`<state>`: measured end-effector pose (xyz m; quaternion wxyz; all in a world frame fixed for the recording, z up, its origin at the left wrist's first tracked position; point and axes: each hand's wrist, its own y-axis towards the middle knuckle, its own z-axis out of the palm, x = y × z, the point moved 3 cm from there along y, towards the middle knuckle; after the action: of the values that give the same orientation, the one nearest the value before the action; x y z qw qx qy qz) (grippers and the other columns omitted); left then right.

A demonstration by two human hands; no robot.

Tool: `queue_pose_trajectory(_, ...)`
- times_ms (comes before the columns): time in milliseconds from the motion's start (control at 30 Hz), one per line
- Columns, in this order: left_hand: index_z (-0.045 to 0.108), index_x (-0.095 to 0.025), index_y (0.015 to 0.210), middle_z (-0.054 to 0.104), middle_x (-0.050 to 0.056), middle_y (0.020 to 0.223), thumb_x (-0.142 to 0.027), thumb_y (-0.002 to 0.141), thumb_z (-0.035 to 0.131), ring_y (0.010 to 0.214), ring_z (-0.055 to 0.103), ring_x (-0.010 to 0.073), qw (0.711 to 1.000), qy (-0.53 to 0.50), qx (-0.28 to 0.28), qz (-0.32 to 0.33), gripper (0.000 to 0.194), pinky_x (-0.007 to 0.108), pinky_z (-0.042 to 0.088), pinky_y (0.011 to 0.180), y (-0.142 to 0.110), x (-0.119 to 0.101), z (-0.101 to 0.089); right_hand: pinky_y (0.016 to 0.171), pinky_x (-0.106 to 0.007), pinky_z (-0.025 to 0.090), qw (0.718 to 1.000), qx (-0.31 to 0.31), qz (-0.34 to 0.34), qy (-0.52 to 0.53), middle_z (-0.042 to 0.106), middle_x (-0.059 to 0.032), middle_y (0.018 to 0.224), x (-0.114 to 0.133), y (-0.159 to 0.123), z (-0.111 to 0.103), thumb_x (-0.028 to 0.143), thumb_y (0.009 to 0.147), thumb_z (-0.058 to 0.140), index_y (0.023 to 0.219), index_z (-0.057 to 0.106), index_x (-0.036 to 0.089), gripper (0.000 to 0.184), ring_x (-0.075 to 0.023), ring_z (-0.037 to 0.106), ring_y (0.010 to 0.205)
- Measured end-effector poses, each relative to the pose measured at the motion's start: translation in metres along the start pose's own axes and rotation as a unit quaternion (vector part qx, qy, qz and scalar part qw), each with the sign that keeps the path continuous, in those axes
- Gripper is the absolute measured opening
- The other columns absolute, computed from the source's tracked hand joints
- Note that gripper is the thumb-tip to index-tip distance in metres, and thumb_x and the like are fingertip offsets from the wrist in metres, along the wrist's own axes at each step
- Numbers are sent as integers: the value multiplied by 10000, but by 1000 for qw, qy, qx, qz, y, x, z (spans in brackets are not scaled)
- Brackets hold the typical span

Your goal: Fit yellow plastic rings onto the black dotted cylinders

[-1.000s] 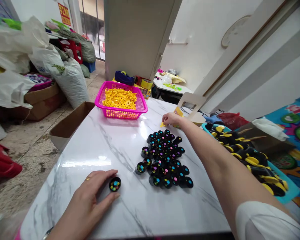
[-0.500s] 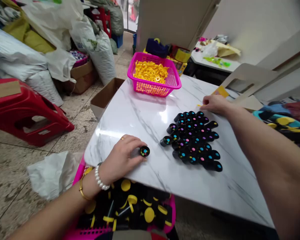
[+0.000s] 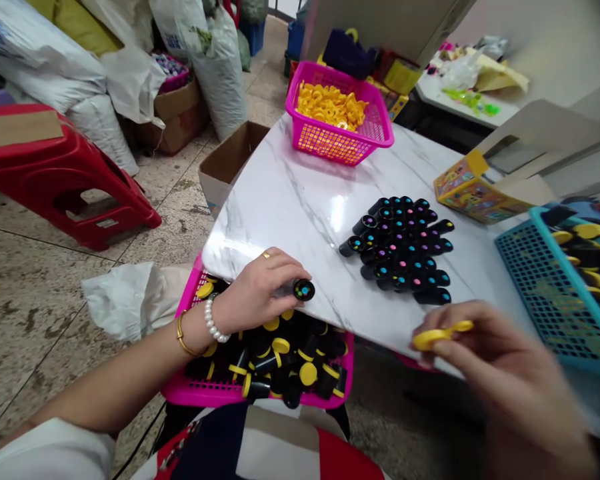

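At the near edge of the white marbled table (image 3: 300,213), my left hand (image 3: 260,290) is closed around a black tube (image 3: 304,290). Coloured beads show in the tube's open end, which faces up and right. My right hand (image 3: 505,373), partly blurred, pinches a yellow plastic cap (image 3: 433,338) with a small tab, off the table's near right side. Between my hands, farther back, stands a tight cluster of black tubes (image 3: 405,243) with blue, pink, purple and yellow dots in their ends. Below my left hand, a pink basket (image 3: 343,373) holds black tubes with yellow caps.
A pink basket of yellow plastic pieces (image 3: 330,107) stands on the far side of the table. At the right are a yellow printed box (image 3: 480,193) and a blue basket (image 3: 540,287) of yellow-capped black tubes. A red stool (image 3: 90,180) and an open carton (image 3: 230,157) stand at left.
My right hand has come back from the table's far side to the near right with the yellow cap. My left hand has lifted the tube slightly and tilted it. The view has turned downward.
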<state>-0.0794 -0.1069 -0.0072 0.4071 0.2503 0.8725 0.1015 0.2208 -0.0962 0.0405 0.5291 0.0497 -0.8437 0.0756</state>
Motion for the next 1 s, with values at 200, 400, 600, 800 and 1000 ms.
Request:
queue_pose_trajectory(200, 646, -171, 979, 652, 55, 933, -282, 777, 666, 929, 549, 194, 999, 27, 22, -41, 232, 338, 431, 859, 5, -5, 8, 602, -295, 552, 975, 102, 68, 183, 641, -8, 789, -12, -3, 70, 278, 732, 744, 895, 565, 252, 244, -170, 658, 648)
queue_pose_trajectory(400, 659, -168, 901, 640, 41, 868, -346, 767, 682, 873, 540, 190, 997, 49, 6, -58, 224, 318, 422, 808, 7, -4, 11, 550, -208, 466, 979, 113, -6, 170, 624, 8, 699, 14, 31, 113, 299, 703, 766, 727, 631, 185, 178, -106, 570, 609)
queue_pose_trajectory(600, 668, -166, 907, 623, 42, 849, -338, 769, 680, 854, 517, 185, 998, 51, -14, -41, 221, 315, 413, 808, 1, -1, 15, 465, -191, 410, 985, 58, 8, 165, 582, 34, 615, 12, 45, 136, 344, 687, 769, 704, 604, 180, 233, -77, 502, 502)
queue_pose_trajectory(800, 665, -165, 882, 613, 36, 791, -319, 763, 680, 820, 517, 184, 998, 40, -17, -45, 195, 315, 419, 785, 1, 2, 17, 318, -167, 303, 983, 65, 51, 162, 513, 74, 453, 10, 41, 144, 427, 747, 701, 752, 504, 207, 295, -64, 401, 326)
queue_pose_trajectory(1000, 655, -166, 907, 636, 34, 780, -293, 776, 652, 802, 550, 185, 997, 37, 3, -68, 182, 304, 422, 758, -1, -9, 10, 370, -189, 395, 981, 91, 37, 165, 482, 87, 429, 12, 41, 146, 410, 784, 671, 751, 461, 219, 286, -78, 450, 341)
